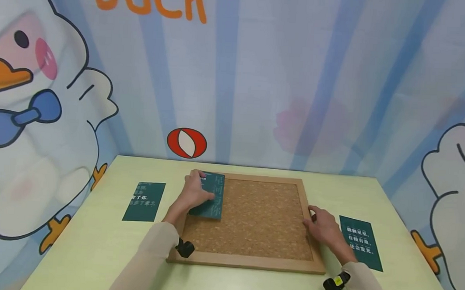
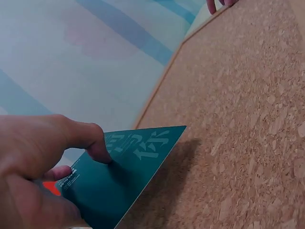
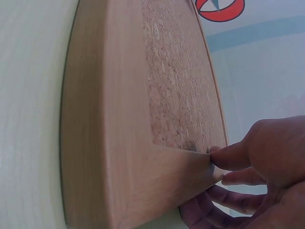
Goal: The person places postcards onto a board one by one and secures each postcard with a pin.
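Observation:
A cork board (image 1: 262, 221) with a light wooden frame lies on the table. My left hand (image 1: 192, 192) holds a dark green card (image 1: 213, 207) with pale printed characters over the board's left side. In the left wrist view, thumb and fingers pinch this card (image 2: 128, 174) by its edges; it tilts, its near edge raised off the cork and casting a shadow. At the board's right side, my right hand (image 1: 324, 228) grips the wooden frame (image 3: 167, 176), thumb on top and the other fingers curled against the outer side.
Another green card (image 1: 144, 201) lies on the pale table (image 1: 105, 243) left of the board. A third card (image 1: 363, 244), with white text, lies to the right, beside my right wrist. A printed duck backdrop (image 1: 259, 76) rises behind the table's far edge.

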`<state>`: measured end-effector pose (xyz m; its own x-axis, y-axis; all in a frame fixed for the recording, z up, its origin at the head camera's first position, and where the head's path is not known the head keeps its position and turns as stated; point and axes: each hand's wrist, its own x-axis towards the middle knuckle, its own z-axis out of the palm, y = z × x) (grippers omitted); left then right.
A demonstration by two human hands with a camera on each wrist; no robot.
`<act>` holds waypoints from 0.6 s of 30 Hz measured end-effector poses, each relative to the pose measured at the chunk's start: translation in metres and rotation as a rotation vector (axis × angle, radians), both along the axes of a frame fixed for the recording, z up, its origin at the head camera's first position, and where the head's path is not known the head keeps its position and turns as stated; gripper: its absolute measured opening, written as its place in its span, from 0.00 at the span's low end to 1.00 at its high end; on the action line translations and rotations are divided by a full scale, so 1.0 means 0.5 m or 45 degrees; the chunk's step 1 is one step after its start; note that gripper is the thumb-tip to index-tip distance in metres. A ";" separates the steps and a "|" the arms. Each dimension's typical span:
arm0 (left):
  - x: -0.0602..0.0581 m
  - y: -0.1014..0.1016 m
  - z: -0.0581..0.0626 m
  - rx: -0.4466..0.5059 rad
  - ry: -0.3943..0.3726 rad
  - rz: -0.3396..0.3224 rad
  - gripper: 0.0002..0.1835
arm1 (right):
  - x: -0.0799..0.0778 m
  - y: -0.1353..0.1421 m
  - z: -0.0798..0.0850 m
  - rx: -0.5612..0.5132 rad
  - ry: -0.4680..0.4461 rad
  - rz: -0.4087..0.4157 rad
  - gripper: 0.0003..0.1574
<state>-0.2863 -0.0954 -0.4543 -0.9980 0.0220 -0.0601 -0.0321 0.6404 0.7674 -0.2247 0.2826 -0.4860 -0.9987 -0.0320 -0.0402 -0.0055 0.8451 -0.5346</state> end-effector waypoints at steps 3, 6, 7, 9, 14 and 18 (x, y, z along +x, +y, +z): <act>-0.014 0.004 -0.016 0.014 -0.021 -0.003 0.34 | -0.002 -0.004 -0.001 -0.002 0.006 -0.005 0.34; -0.019 0.003 -0.029 -0.007 -0.050 -0.006 0.34 | -0.001 -0.006 -0.005 0.000 0.003 0.000 0.34; -0.020 0.003 -0.033 -0.026 -0.057 -0.009 0.35 | 0.000 -0.006 -0.006 0.002 0.003 0.005 0.34; -0.021 0.002 -0.038 -0.074 -0.075 -0.013 0.34 | 0.001 -0.006 -0.008 0.014 0.005 0.011 0.34; -0.022 0.006 -0.038 -0.201 -0.097 -0.030 0.34 | 0.001 -0.004 -0.007 0.036 0.008 -0.007 0.34; -0.025 0.006 -0.033 -0.339 -0.076 -0.063 0.35 | -0.003 -0.002 -0.005 0.053 0.007 -0.017 0.34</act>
<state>-0.2987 -0.0922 -0.4710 -0.9906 0.0463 -0.1290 -0.0358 0.8214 0.5692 -0.2260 0.2815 -0.4887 -0.9992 -0.0171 -0.0358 0.0031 0.8667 -0.4989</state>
